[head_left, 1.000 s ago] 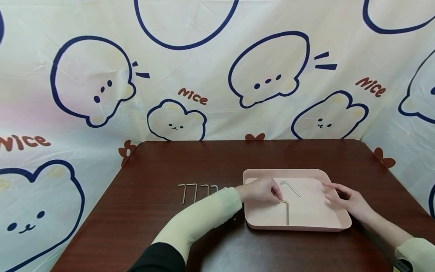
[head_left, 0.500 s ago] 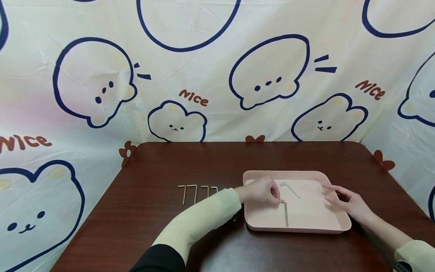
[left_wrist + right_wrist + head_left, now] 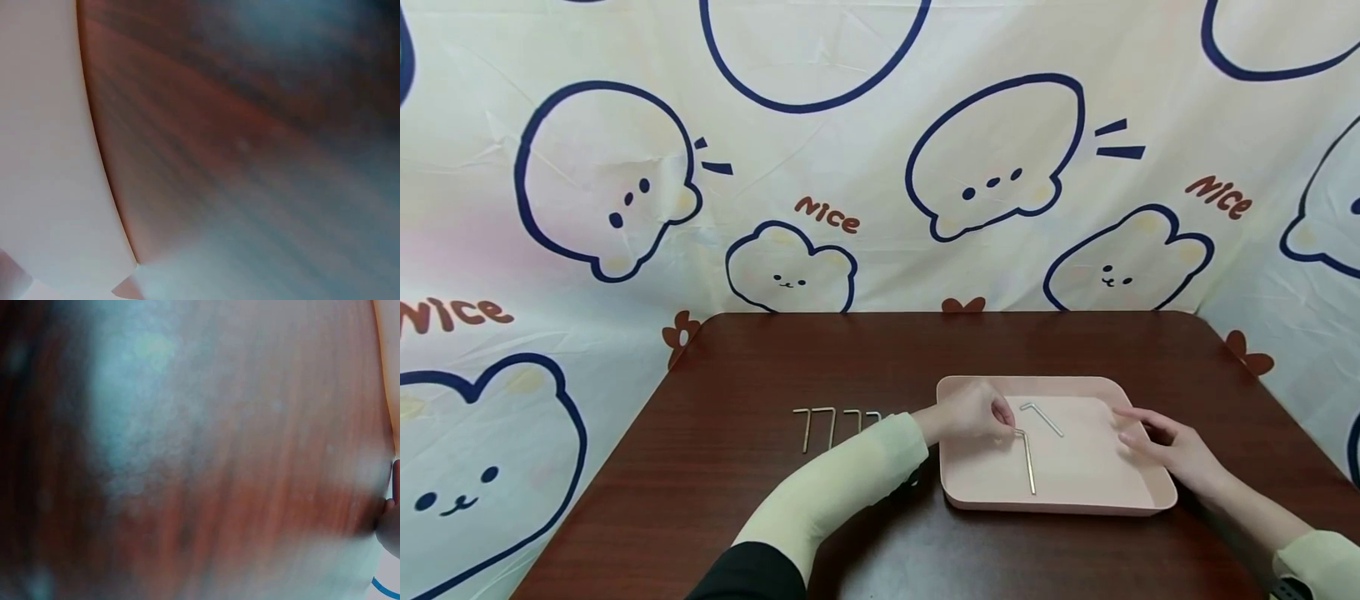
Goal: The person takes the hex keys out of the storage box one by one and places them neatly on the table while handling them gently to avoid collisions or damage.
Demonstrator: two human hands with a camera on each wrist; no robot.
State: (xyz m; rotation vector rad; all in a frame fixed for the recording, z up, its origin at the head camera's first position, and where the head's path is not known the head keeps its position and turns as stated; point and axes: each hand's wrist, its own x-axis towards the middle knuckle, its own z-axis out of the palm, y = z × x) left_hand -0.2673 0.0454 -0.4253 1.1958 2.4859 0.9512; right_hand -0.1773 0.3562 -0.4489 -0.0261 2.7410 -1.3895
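Note:
My left hand [image 3: 973,414] is over the left part of a pale pink tray [image 3: 1112,483], pinching the short arm of an L-shaped hex key [image 3: 1028,463] between thumb and fingertips. The key's long arm points down toward the near side of the tray. Another hex key [image 3: 1047,420] lies slanted on the tray floor, a little beyond the held one. On the right, my right hand [image 3: 1174,450] holds the tray's side rim, with thumb and index finger reaching over to the inside. In the left wrist view the tray's outer wall [image 3: 50,137] fills the left side.
Several more hex keys [image 3: 807,432] lie side by side on the dark brown table [image 3: 865,358], left of the tray; my left sleeve [image 3: 842,475] partly covers them. A cloth with cartoon bears [image 3: 790,267] hangs behind the table and along its sides.
My left hand has drawn slightly up and left with the hex key, whose long arm now tilts more. The right hand stays on the tray's rim.

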